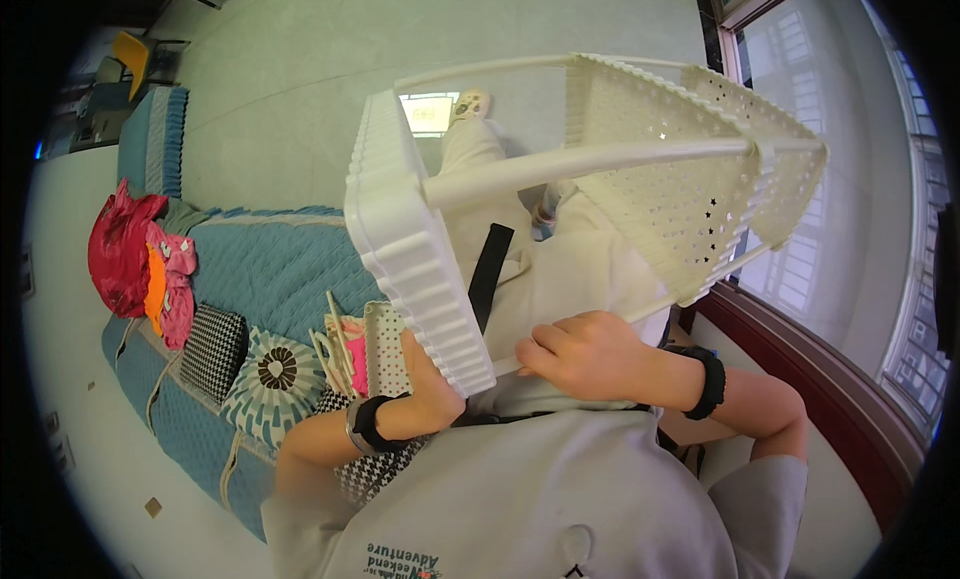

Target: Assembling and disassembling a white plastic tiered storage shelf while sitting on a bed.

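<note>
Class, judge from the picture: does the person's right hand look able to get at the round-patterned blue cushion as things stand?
Probably not: the right hand is closed on a cream pole, and in this view the white tray and left hand stand between it and the cushion.

- Shot from the wearer's own head, a wide fisheye camera looks steeply down, the grey shirt (540, 489) filling 6 o'clock up close.
- Near the lens, the left hand (432, 387) sits toward 7 o'clock from centre, the right hand (592, 355) toward 4.
- Toward 2 o'clock, a white rack (600, 164) looms large at short range.
- Well beyond, the floor (320, 69) spreads at 12 o'clock, a blue sofa (275, 254) at 9 and a window (845, 249) at 3, straight edges bowing toward the dark rim.
</note>
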Demonstrator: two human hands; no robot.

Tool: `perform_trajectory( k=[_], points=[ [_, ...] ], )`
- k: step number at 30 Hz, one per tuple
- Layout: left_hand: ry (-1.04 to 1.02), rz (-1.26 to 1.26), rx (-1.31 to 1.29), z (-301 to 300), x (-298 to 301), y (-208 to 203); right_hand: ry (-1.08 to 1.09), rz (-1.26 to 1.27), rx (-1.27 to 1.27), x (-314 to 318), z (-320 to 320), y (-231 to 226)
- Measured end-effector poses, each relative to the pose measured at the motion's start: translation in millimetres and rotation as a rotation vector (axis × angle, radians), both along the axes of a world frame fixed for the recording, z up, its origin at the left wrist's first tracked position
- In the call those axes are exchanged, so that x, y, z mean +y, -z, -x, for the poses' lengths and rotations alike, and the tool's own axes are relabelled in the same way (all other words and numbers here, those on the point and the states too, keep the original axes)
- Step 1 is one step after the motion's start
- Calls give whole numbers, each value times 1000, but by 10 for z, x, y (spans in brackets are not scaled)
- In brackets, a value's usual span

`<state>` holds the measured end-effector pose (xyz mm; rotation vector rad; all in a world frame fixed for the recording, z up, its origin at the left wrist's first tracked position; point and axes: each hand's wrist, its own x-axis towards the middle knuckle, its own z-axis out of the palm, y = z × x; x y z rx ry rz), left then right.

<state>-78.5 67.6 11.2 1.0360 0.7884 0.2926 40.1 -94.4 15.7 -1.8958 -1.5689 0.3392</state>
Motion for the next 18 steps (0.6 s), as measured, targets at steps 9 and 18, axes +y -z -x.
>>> perform_trajectory(
  k=[9, 18],
  points=[
    [394, -504, -3, -166, -79, -34, -28, 53, 38, -121, 7, 164],
    [307, -310, -141, -308, -29, -63, -73, 128, -1, -24, -48, 103]
  ],
)
